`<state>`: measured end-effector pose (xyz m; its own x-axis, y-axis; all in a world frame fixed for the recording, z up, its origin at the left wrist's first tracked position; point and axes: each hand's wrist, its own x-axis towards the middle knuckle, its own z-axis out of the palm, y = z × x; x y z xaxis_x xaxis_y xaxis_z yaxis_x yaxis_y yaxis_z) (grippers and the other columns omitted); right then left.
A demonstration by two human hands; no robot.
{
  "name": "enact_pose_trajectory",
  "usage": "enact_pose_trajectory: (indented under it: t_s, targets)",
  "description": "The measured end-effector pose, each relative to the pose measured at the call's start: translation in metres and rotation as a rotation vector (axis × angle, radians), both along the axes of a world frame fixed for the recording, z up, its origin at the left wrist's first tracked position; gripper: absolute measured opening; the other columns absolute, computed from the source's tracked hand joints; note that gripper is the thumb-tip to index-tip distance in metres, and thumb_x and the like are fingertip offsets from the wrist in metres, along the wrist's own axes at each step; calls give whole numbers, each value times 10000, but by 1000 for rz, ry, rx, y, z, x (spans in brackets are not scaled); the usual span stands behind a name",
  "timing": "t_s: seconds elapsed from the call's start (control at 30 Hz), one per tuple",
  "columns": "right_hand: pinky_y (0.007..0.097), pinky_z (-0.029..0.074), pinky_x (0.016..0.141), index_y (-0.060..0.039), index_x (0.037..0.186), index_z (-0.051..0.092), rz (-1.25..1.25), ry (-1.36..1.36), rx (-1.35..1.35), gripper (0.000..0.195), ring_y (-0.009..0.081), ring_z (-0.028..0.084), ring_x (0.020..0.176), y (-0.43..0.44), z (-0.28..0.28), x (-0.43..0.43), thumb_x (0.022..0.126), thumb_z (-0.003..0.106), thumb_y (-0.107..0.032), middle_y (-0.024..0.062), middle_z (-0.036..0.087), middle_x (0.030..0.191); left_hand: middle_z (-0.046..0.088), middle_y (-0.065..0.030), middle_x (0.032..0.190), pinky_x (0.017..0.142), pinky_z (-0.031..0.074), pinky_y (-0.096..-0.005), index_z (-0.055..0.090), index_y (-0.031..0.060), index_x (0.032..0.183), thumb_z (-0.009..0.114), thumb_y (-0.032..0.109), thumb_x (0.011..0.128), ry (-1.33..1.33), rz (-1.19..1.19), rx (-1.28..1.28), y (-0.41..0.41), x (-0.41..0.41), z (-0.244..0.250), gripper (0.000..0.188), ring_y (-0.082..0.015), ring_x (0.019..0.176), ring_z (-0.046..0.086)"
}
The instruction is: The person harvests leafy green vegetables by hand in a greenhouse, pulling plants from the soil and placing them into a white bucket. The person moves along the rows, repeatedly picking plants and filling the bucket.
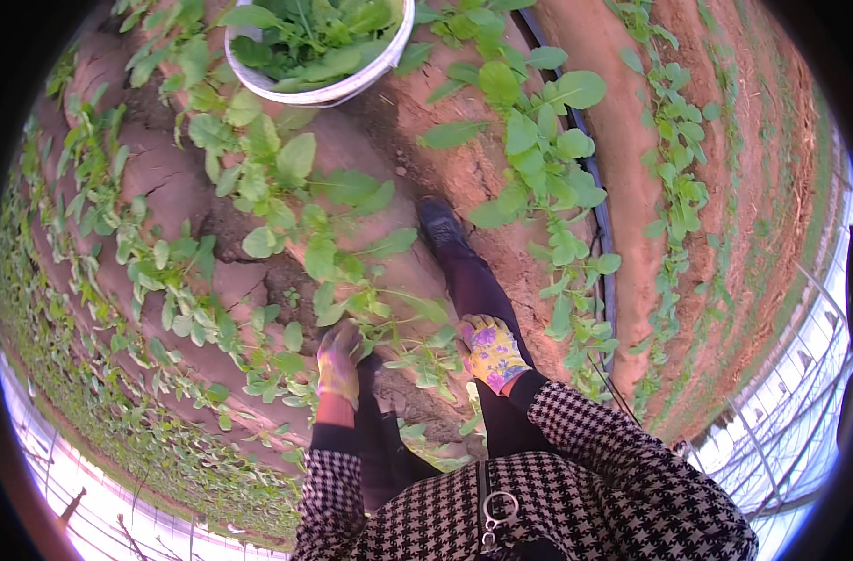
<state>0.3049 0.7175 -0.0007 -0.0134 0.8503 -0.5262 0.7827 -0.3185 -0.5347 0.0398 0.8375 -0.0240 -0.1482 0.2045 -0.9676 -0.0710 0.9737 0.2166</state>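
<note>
Both hands wear yellow gloves with a pink and purple flower print. My left hand (340, 357) is at a row of leafy green plants (321, 252), its fingers against the leaves; whether it grips a stem cannot be made out. My right hand (491, 350) rests on or just above the dark trouser leg near my knee, fingers curled, with nothing visible in it. Between the hands grow low leafy plants (430, 361). A white bucket (321, 97) at the top holds loose picked green leaves (328, 52).
A black irrigation hose (598, 189) runs along the soil on the right, beside another plant row (531, 151). My dark boot (440, 221) stands on bare soil between rows. More rows lie on both sides. Greenhouse framing (784, 435) shows at the right edge.
</note>
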Motion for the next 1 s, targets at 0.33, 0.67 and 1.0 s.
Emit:
enact_pose_trajectory:
  t_s: [0.33, 0.67, 1.0]
  targets:
    - [437, 519, 746, -65, 1013, 650, -487, -55, -69, 144, 367, 661, 840, 23, -51, 49, 905, 608, -152, 178, 675, 876, 675, -32, 1004, 778, 476, -238, 638, -7, 1190, 641, 160, 944, -96, -395, 148, -73, -12, -135, 298, -99, 865, 600]
    - [503, 492, 744, -56, 1048, 642, -261, -217, 50, 215, 441, 626, 860, 98, -154, 122, 913, 570, -207, 230, 662, 919, 685, -108, 1139, 896, 495, -285, 601, -9, 1243, 595, 130, 958, -321, -810, 255, -56, 26, -181, 317, -165, 1048, 634]
    - [475, 518, 794, -77, 1083, 669, 353, -812, -279, 283, 405, 663, 904, 166, -192, 261, 845, 516, -83, 205, 707, 953, 674, -136, 1161, 901, 508, -301, 578, -3, 1262, 572, 118, 964, -336, -796, 248, -36, 28, -178, 321, -187, 1062, 640]
